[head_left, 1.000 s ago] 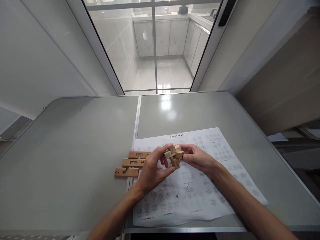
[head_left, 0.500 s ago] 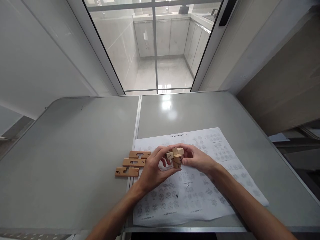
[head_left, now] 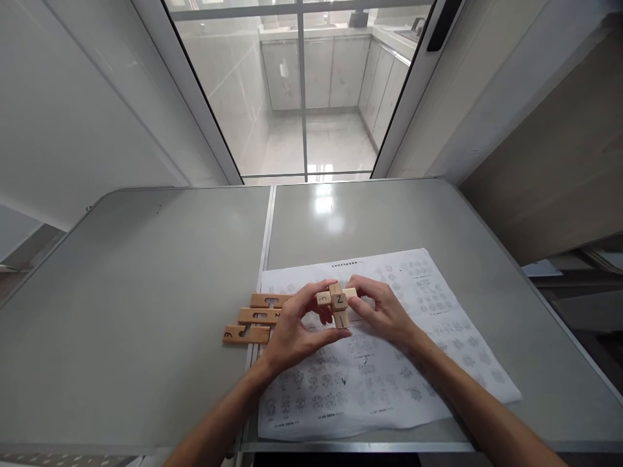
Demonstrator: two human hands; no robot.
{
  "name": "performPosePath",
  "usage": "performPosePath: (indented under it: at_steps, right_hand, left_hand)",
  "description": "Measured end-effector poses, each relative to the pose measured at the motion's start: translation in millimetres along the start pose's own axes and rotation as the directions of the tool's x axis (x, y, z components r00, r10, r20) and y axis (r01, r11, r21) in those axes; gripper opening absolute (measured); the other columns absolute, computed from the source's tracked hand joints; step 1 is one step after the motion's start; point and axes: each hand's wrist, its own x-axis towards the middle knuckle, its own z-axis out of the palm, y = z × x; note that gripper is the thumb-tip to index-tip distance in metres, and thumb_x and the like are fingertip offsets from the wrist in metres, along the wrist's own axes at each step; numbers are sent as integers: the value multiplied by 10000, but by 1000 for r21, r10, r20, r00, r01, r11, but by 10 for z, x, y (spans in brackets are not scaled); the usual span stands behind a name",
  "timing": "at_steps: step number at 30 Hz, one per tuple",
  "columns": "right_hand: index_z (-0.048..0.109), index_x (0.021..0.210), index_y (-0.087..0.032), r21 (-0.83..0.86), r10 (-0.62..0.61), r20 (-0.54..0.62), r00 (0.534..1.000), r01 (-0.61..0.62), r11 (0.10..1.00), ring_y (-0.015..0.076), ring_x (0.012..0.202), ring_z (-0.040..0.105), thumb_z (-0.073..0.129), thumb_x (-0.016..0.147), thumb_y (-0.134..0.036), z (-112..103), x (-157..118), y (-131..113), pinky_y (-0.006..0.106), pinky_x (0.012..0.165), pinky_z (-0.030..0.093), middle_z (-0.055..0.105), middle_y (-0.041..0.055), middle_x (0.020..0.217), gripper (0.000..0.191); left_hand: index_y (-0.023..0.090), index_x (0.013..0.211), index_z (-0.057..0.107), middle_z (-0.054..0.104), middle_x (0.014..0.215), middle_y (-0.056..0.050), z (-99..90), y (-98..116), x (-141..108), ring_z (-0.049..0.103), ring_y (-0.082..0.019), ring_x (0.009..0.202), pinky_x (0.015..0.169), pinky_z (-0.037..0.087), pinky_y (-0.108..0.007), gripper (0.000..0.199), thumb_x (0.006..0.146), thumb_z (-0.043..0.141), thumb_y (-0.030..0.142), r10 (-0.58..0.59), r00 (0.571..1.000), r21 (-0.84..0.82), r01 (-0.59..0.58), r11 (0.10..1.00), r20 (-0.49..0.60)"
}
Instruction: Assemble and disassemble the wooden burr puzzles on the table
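Observation:
A small wooden burr puzzle (head_left: 339, 300), made of crossing blocks marked with numbers, is held above a printed paper sheet. My left hand (head_left: 302, 318) grips it from the left, thumb at the bottom and fingers at the top. My right hand (head_left: 382, 308) pinches the pale block end sticking out on the right side. The face marked 2 points toward me. Beside my left hand lie three flat slotted wooden pieces: one at the back (head_left: 267, 300), a middle one (head_left: 257, 316) partly behind the hand, and a front one (head_left: 246, 335) marked 3.
The printed sheet (head_left: 389, 383), covered with faint diagrams, lies on the right half of a grey folding table (head_left: 146, 311). A seam (head_left: 267, 227) runs across the tabletop. Beyond the far edge stands a glass door (head_left: 335, 139).
The puzzle has turned so its 2 face looks straight at me, and it has shifted slightly left. My right hand's fingers have moved on its right end.

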Motion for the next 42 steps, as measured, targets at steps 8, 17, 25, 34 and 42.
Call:
performPosePath:
  at_steps: [8,17,25,34,42]
  right_hand:
    - [403,663,-226,194,133,99,986,-150,970,117,534,337,475,1080,-495,96,-77,52,288,531,269,381,-47,604,501]
    - [448,603,-225,568,281,342,896,-436,698,101,455,342,547,1063,-575,119,-63,95,263,473,294,406,-57,503,585]
    - [619,665,-199,805,485,119,867,-370,464,81,373,384,635,980,-556,-3,99,56,241,383,328,585,-21,550,476]
    - [646,924,-231,898,571,-213,793,-72,435,53,483,403,809,914,-460,-287,151,291,157,429,456,541,-58,736,281]
    - [641,978,-224,952,588,-224,777,45,303,61,496,425,650,1067,-329,-432,120,392,137,451,489,484,-52,743,138]
  left_hand:
    - [310,1437,649,719,1182,-57,-21,-12,1,673,-183,936,839,606,-321,703,804,949,371,137,990,154,-140,978,27]
    - [342,1502,570,698,1210,-40,9,-66,-16,647,-156,886,790,590,-298,720,865,905,353,299,954,378,-277,883,2]
    - [291,1535,456,631,1346,-96,43,-122,22,674,-112,836,740,602,-265,574,1026,711,364,103,989,255,-73,964,-109]
    - [262,1412,539,646,1288,-73,70,-73,19,666,-106,807,739,607,-268,374,1055,637,318,52,994,314,-18,949,-99]
    - [247,1338,593,656,1270,-76,57,-76,16,675,-116,807,742,616,-291,290,1054,627,296,64,997,352,-48,935,-36]
